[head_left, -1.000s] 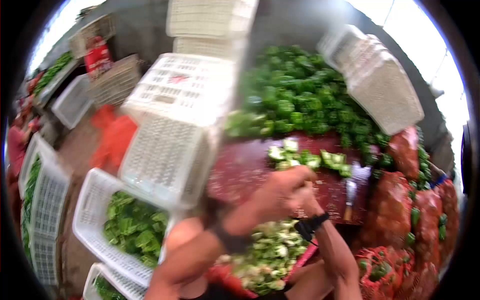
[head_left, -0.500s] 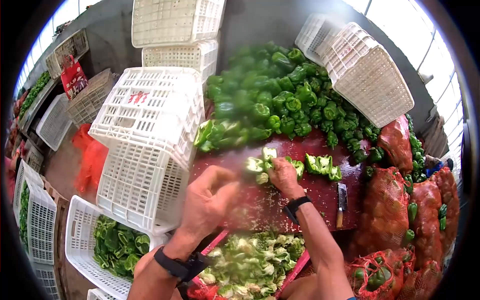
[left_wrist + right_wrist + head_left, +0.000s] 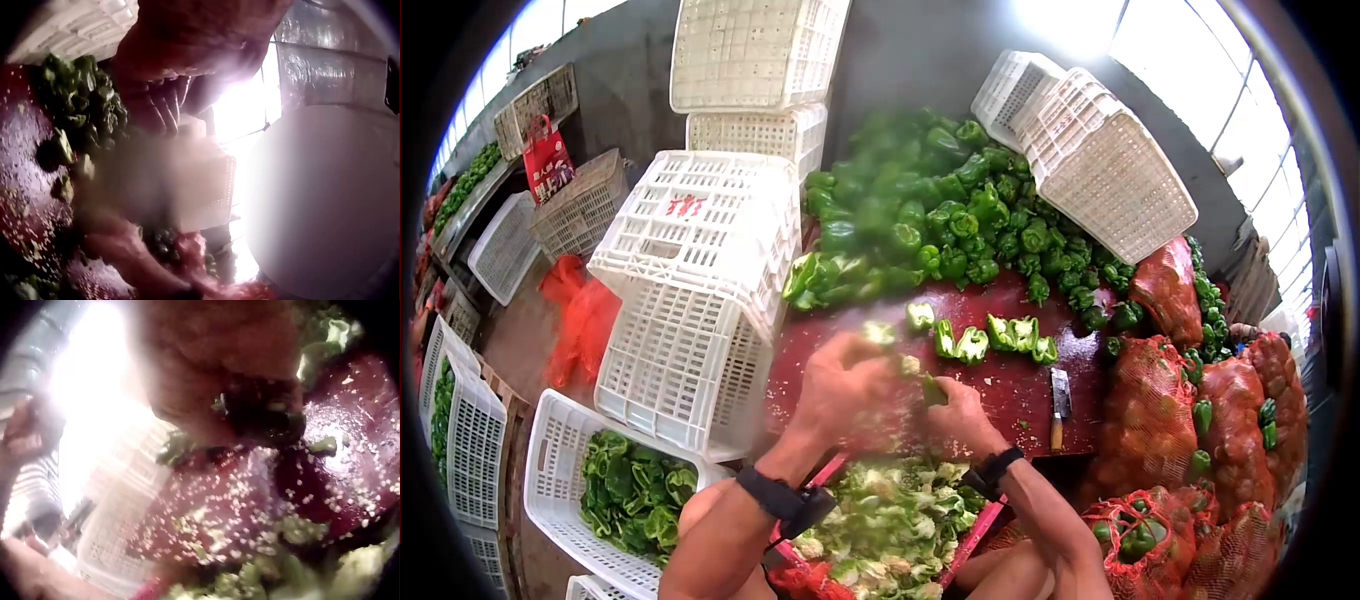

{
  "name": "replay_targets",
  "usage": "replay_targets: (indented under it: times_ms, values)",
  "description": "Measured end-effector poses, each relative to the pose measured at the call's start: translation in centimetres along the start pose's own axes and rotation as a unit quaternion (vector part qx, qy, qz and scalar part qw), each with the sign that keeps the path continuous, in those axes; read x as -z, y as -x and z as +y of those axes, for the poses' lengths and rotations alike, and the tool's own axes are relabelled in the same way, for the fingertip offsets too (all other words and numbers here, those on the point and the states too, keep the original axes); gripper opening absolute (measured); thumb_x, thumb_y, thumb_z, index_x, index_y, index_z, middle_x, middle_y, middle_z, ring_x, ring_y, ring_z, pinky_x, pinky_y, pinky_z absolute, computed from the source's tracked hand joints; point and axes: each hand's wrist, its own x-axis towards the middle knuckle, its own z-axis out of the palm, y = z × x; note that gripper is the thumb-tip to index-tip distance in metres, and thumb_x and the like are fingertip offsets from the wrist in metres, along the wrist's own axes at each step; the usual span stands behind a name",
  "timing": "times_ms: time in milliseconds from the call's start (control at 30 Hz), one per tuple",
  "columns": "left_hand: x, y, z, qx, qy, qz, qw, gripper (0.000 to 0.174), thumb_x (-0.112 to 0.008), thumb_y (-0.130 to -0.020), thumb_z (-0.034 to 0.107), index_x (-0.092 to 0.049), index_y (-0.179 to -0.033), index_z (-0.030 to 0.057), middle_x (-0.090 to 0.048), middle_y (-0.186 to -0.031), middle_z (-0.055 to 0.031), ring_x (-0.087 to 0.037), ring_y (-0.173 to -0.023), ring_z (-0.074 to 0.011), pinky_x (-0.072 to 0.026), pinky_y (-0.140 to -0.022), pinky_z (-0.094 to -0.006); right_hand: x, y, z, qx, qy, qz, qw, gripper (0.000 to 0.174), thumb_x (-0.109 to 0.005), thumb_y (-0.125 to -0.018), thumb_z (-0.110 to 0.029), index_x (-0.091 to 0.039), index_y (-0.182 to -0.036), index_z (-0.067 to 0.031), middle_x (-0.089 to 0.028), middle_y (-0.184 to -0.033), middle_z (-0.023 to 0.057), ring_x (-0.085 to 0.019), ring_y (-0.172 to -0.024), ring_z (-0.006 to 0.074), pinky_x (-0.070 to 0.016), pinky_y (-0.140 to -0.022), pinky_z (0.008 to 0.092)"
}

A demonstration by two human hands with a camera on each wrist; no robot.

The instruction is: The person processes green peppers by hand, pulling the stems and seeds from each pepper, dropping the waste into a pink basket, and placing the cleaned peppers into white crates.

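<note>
My right hand [image 3: 965,418] grips a dark green piece of bell pepper [image 3: 933,390] above the front of the red board [image 3: 1010,400]. The right wrist view shows that pepper piece [image 3: 272,419] under the curled fingers. My left hand [image 3: 845,385], blurred, hovers over the board just left of it. In the left wrist view its fingers [image 3: 162,103] are curled, with nothing visible in their grasp. Beyond the hands lie cut green pepper halves [image 3: 972,345], pale inside, in a loose row. A small pale core [image 3: 910,366] sits by the left fingertips.
A knife [image 3: 1060,395] lies at the board's right. Whole green peppers [image 3: 960,215] are heaped behind. Below the board is a container of pale pepper cores [image 3: 880,515]. White crates [image 3: 680,350] stand left, one holding cut peppers [image 3: 635,490]. Red mesh sacks [image 3: 1145,420] stand right.
The right hand has come back from the row of halves to the board's front with a pepper piece. The left hand has moved right, closer to it. The head view has shifted slightly.
</note>
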Motion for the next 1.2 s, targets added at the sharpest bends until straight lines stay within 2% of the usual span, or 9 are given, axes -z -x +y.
replay_targets:
  times_ms: [133,300,333,433,567,600,733,1000,1200]
  values:
    - [-0.4,-1.6,-3.9,0.103,0.038,0.038,0.993,0.031,-0.065,-0.098,0.025,-0.058,-0.118,0.0018,-0.064,-0.091,-0.0075,-0.064,-0.077,-0.0161,-0.0574,-0.064,-0.0305,1.7,1.9,-3.4,-0.026,-0.248,-0.037,0.968,0.043,-0.062,-0.084,-0.007,-0.063,-0.126,0.0022,-0.072,-0.104,0.0121,-0.069,-0.079,0.0157,-0.0602,-0.069,0.0318]
    - [-3.7,-1.9,-6.3,0.091,0.136,-0.058,0.985,0.028,-0.057,-0.103,0.036,-0.062,-0.110,0.0092,-0.062,-0.093,-0.0029,-0.061,-0.081,-0.0170,-0.0564,-0.071,-0.0331,-0.7,5.2,-7.7,0.106,-0.090,0.098,0.985,0.037,-0.065,-0.082,-0.014,-0.063,-0.117,-0.0002,-0.069,-0.100,0.0145,-0.067,-0.089,0.0235,-0.0550,-0.074,0.0379]
    - [-4.7,-0.9,-5.3,0.181,0.186,-0.020,0.966,0.023,-0.057,-0.103,0.034,-0.062,-0.107,0.0121,-0.062,-0.094,-0.0015,-0.062,-0.083,-0.0168,-0.0562,-0.071,-0.0327,-1.2,5.4,-7.4,0.142,-0.034,0.132,0.980,0.037,-0.066,-0.080,-0.017,-0.062,-0.113,-0.0003,-0.067,-0.096,0.0159,-0.066,-0.087,0.0237,-0.0540,-0.075,0.0398]
    - [-4.2,-2.0,-8.2,0.186,0.186,-0.061,0.963,0.021,-0.058,-0.103,0.031,-0.062,-0.108,0.0114,-0.063,-0.095,-0.0015,-0.064,-0.085,-0.0163,-0.0565,-0.072,-0.0328,-1.4,5.8,-6.9,0.152,-0.116,0.108,0.976,0.041,-0.067,-0.079,-0.019,-0.061,-0.114,-0.0003,-0.066,-0.095,0.0172,-0.065,-0.088,0.0238,-0.0537,-0.079,0.0385]
    - [-4.9,-1.8,-7.8,0.200,0.141,-0.036,0.969,0.023,-0.060,-0.101,0.027,-0.063,-0.114,0.0082,-0.064,-0.099,-0.0035,-0.064,-0.088,-0.0163,-0.0572,-0.073,-0.0332,1.4,6.1,-5.5,0.111,-0.241,-0.051,0.963,0.047,-0.065,-0.081,-0.012,-0.060,-0.127,-0.0010,-0.068,-0.105,0.0105,-0.065,-0.095,0.0192,-0.0541,-0.085,0.0328]
    - [-4.8,-2.2,-8.9,0.161,0.154,-0.052,0.973,0.024,-0.061,-0.100,0.025,-0.064,-0.115,0.0063,-0.065,-0.100,-0.0049,-0.064,-0.088,-0.0167,-0.0574,-0.075,-0.0335,2.1,6.4,-5.6,0.114,-0.180,-0.046,0.976,0.051,-0.064,-0.082,-0.008,-0.058,-0.132,-0.0007,-0.068,-0.109,0.0071,-0.064,-0.096,0.0174,-0.0544,-0.086,0.0315]
    - [-4.4,-4.5,-13.2,0.102,0.110,-0.073,0.986,0.022,-0.062,-0.098,0.022,-0.065,-0.112,0.0054,-0.065,-0.099,-0.0066,-0.065,-0.087,-0.0177,-0.0577,-0.073,-0.0340,1.6,6.3,-5.0,0.137,-0.117,-0.007,0.984,0.047,-0.069,-0.079,-0.007,-0.058,-0.124,0.0005,-0.068,-0.105,0.0152,-0.067,-0.095,0.0231,-0.0555,-0.083,0.0359]
    - [-6.4,-3.7,-9.4,0.149,0.128,-0.041,0.980,0.016,-0.066,-0.091,0.015,-0.064,-0.104,0.0060,-0.065,-0.091,-0.0062,-0.065,-0.079,-0.0186,-0.0567,-0.064,-0.0317,2.2,7.7,-5.0,0.257,0.035,0.130,0.957,0.038,-0.068,-0.079,-0.004,-0.060,-0.116,0.0021,-0.065,-0.104,0.0202,-0.065,-0.097,0.0374,-0.0545,-0.082,0.0458]
    - [-7.8,-2.1,-6.7,0.165,0.124,-0.017,0.978,0.022,-0.068,-0.083,0.000,-0.062,-0.104,0.0039,-0.065,-0.090,-0.0065,-0.065,-0.075,-0.0184,-0.0567,-0.064,-0.0325,3.2,7.7,-5.4,0.317,0.018,0.115,0.941,0.018,-0.063,-0.076,0.001,-0.060,-0.095,0.0011,-0.062,-0.095,0.0187,-0.062,-0.091,0.0375,-0.0521,-0.078,0.0460]
